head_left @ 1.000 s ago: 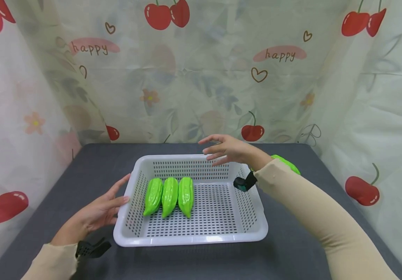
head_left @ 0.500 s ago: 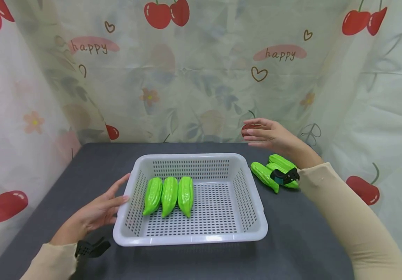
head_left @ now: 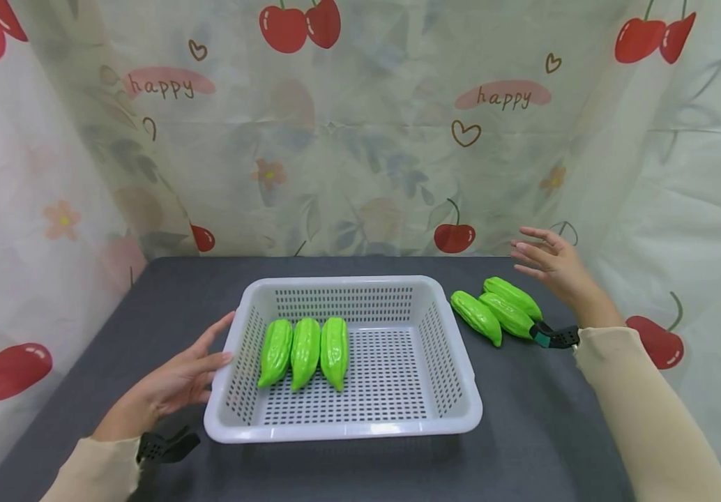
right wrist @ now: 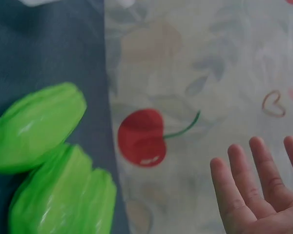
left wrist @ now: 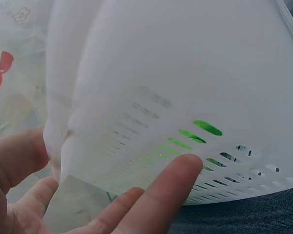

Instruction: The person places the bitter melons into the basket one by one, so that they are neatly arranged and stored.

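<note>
Against the left side of the white perforated plastic basket [head_left: 398,427] rests my left hand [head_left: 178,382], its fingers loosely spread. In the left wrist view those fingers [left wrist: 173,187] lie along the basket's outer wall [left wrist: 185,58]. Three glossy green ridged gourds [head_left: 305,353] lie side by side in the basket's left half. My right hand [head_left: 558,265], holding nothing, hovers with relaxed fingers above and right of three more green gourds [head_left: 476,317] on the table. The right wrist view shows its spread fingers [right wrist: 268,170] apart from those gourds [right wrist: 39,126].
A dark grey table [head_left: 185,286] carries everything. A curtain [head_left: 335,188] printed with cherries and "happy" hangs behind it and along both sides. Black bands with small cameras sit on both wrists.
My right hand has swung from over the basket's back edge to the far right, uncovering the gourds on the table. My left hand and the basket have stayed put.
</note>
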`<action>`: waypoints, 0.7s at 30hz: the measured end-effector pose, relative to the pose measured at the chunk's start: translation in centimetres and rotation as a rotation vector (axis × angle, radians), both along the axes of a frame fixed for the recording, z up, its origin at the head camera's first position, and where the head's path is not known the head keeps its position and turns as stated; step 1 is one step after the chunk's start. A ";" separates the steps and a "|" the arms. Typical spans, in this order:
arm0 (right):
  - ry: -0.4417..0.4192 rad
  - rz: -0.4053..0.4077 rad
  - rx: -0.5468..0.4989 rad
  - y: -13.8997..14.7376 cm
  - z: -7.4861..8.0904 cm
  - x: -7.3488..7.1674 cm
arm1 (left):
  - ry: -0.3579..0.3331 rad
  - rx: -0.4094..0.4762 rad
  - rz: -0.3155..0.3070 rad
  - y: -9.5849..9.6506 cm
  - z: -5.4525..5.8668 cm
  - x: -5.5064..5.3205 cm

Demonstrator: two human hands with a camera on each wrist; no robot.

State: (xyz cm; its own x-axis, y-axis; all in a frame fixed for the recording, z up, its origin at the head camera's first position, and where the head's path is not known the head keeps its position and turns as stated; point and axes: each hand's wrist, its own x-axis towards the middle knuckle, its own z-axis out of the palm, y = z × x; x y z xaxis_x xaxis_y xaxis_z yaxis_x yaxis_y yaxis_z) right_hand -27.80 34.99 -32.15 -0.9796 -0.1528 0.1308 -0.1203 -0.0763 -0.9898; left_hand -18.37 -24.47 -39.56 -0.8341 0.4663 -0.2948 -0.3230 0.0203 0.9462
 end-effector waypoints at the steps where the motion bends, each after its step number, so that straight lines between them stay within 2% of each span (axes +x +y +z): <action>1: 0.009 -0.013 0.020 0.5 -0.6 0.1 | -0.001 0.001 0.001 0.0 0.0 0.0; 10: 0.027 -0.114 0.179 3.2 -5.7 1.3 | 0.000 0.010 0.000 0.0 0.0 0.2; 17: -0.018 -0.173 0.465 4.4 -8.9 2.5 | 0.002 0.004 0.001 0.0 -0.1 0.1; 21: -0.072 -0.164 0.561 4.7 -10.0 2.9 | -0.001 0.010 -0.003 0.0 0.0 0.2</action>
State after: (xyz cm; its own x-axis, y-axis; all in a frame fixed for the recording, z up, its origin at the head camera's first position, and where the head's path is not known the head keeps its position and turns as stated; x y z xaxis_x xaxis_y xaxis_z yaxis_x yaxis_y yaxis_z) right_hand -24.86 39.65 -42.18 -0.9997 -0.0249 0.0062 -0.0173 0.4756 -0.8795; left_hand -18.22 -24.49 -39.56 -0.8323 0.4718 -0.2910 -0.3242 0.0114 0.9459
